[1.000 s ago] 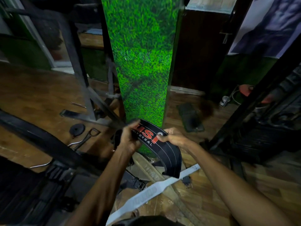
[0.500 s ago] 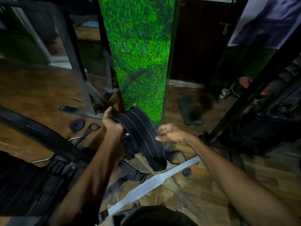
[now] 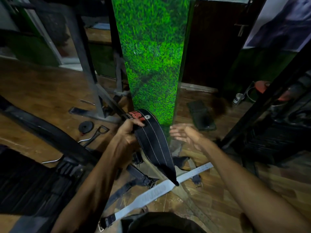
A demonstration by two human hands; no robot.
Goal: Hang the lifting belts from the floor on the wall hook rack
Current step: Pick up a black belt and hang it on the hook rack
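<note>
Left hand [image 3: 129, 130] grips the black lifting belt [image 3: 151, 143] before the green pillar [image 3: 151, 61]; right hand [image 3: 183, 133] hangs spread, touching nothing.

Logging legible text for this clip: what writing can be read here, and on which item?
Black belt in left hand: red logo letters, partly covered by fingers, unreadable.
White belt on floor: embossed word, too blurred to read.
Green pillar: faint marks, illegible.
</note>
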